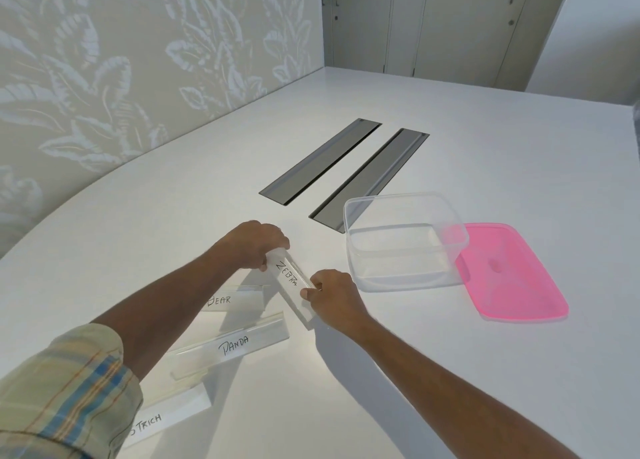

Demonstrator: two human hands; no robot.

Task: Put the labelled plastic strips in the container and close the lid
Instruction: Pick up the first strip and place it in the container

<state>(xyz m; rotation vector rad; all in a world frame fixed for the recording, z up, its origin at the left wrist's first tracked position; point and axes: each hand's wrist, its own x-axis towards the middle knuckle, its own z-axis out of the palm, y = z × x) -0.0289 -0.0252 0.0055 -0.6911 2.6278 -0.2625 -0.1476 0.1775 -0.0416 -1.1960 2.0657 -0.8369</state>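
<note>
The ZEBRA strip [292, 287] is held at both ends, just below the centre of the frame. Its upper end is gripped by the left hand [254, 245], whose fingers are curled over it; its lower end is pinched by the right hand [329, 294] between thumb and fingertips. The long axis of the strip runs from upper left to lower right. Whether it is lifted clear of the table [450, 372] or rests there cannot be told.

The container [403, 240] stands open to the right of the strip, close by, and looks empty. Its long side lies roughly left to right in the frame, so the strip would probably need to be turned somewhat to lie flat inside. The right hand is the nearer to it. The pink lid [512, 275] lies flat at the right, with its left edge seen through the container's clear wall; whether it is tucked under or only behind cannot be made out.

Three more strips remain at lower left: BEAR [235, 301], partly covered by the left forearm; PANDA [235, 348]; and a third [166, 420], whose label is cut off by the checked sleeve [65, 389] so that only "TRICH" is read. The clear edges of the strips are hard to trace against the white surface.
</note>
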